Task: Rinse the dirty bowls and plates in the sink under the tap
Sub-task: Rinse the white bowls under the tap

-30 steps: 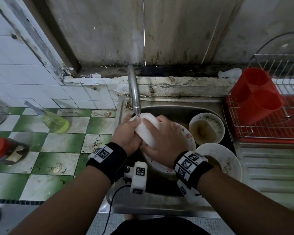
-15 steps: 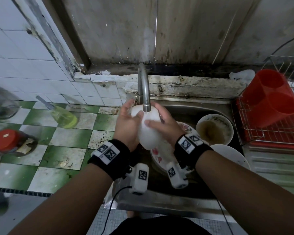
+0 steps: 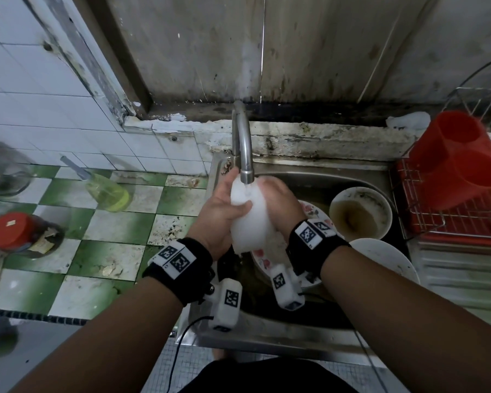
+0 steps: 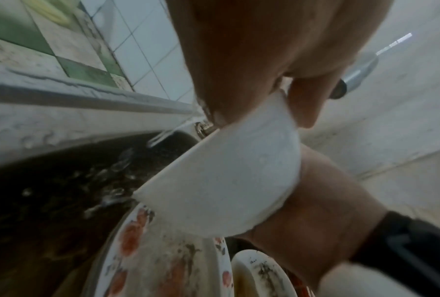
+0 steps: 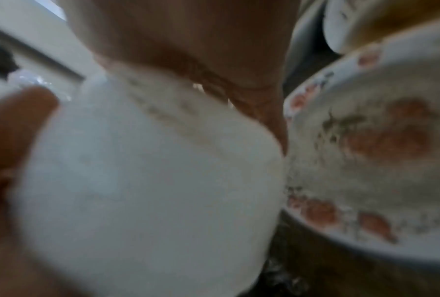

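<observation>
Both hands hold a white bowl (image 3: 250, 222) on edge right under the tap spout (image 3: 246, 174), over the sink. My left hand (image 3: 220, 214) grips its left side, thumb across the outer wall. My right hand (image 3: 281, 205) grips the right side. In the left wrist view the bowl (image 4: 229, 176) hangs above a dirty flowered plate (image 4: 163, 251). In the blurred right wrist view the bowl (image 5: 150, 170) fills the frame next to that plate (image 5: 366, 150). A bowl of brown water (image 3: 357, 214) and a soiled white plate (image 3: 386, 259) lie at the sink's right.
A red wire dish rack (image 3: 451, 222) with a red utensil holder (image 3: 459, 163) stands right of the sink. On the green-and-white tiled counter at the left lie a yellow-green bottle (image 3: 108, 194) and a red-lidded jar (image 3: 9, 231). The sink's steel front rim (image 3: 267, 333) is near me.
The hands have lifted the bowl closer to the spout and turned it more on edge. The right wrist has rolled, so its camera now hangs below.
</observation>
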